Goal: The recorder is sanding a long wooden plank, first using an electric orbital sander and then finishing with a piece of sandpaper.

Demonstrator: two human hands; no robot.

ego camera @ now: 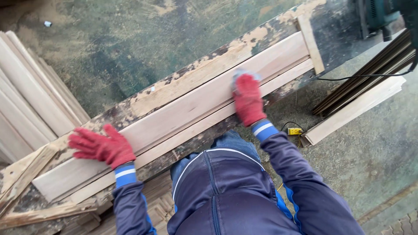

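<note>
— Board [174, 119] front and centre: long, pale, profiled with a groove along its length, lying flat on the worn paint-flaked bench [209, 56], running from seven o'clock up to two o'clock.

— Looks stiff and fairly light, judging by the thin section. Dry bare wood, so not slippery, least of all against knit gloves. Edges likely to dent if knocked.

— Left hand [102, 146], red glove, spread flat on the low end near eight o'clock. Fingers splayed and open, closed around nothing, just pressing down on the face.

— Right hand [248, 99], red glove too, up at one o'clock on the same board. Fingers curled over a small grey pad [244, 75] peeking out at the fingertips; sanding pad, probably, though mostly hidden. How tightly pinched, cannot tell.

— So the board sits under both palms, neither hand wrapped round it. Best hold for a lift: both long edges, hands well apart, given that length.

— Small stop batten [311, 43] butted across the far end at two o'clock, touching the board's end.

— More pale boards [30, 100] stacked at nine o'clock on the ground; darker strips [370, 76] leaning at three o'clock beside a black cable [361, 76].

— Green power tool [379, 15] at the top right corner, well apart from either hand. Yellow plug [294, 131] on the floor near four o'clock.
</note>
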